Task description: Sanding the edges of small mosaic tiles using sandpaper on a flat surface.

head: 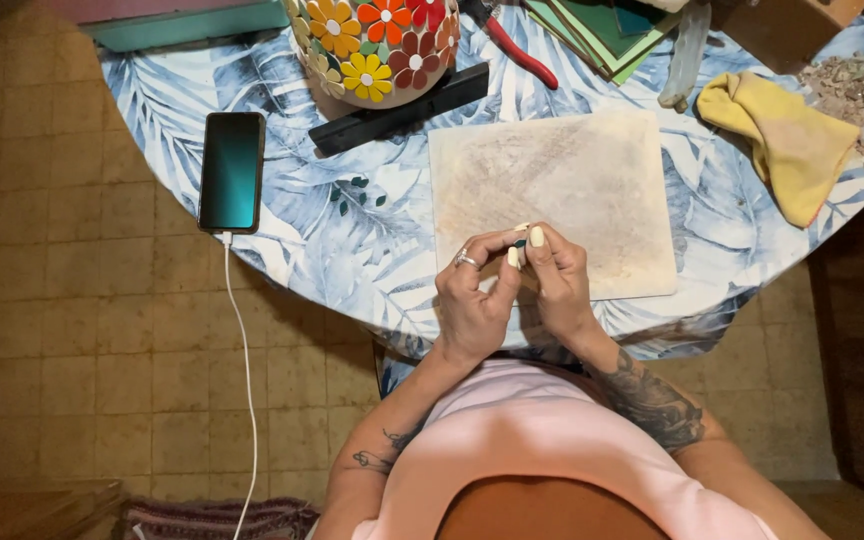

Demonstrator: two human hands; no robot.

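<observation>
Two hands meet over the near edge of a pale square slab (562,190) on the worktop (352,250), which has a round top with a blue leaf-print cover. Left hand (474,300), ring on one finger, and right hand (555,285) each close thumb and fingertips in a tight grip on one small dark piece (520,243), held between them just above the slab; its shape is too small to tell. Well to the left of the hands lies a phone (231,171) with a white cable. Beyond them, past the slab: a flower-mosaic globe (377,45), a black bar (402,108), red-handled pliers (517,45). Far right: a yellow cloth (787,135) beside a heap of pale chips (862,95).
</observation>
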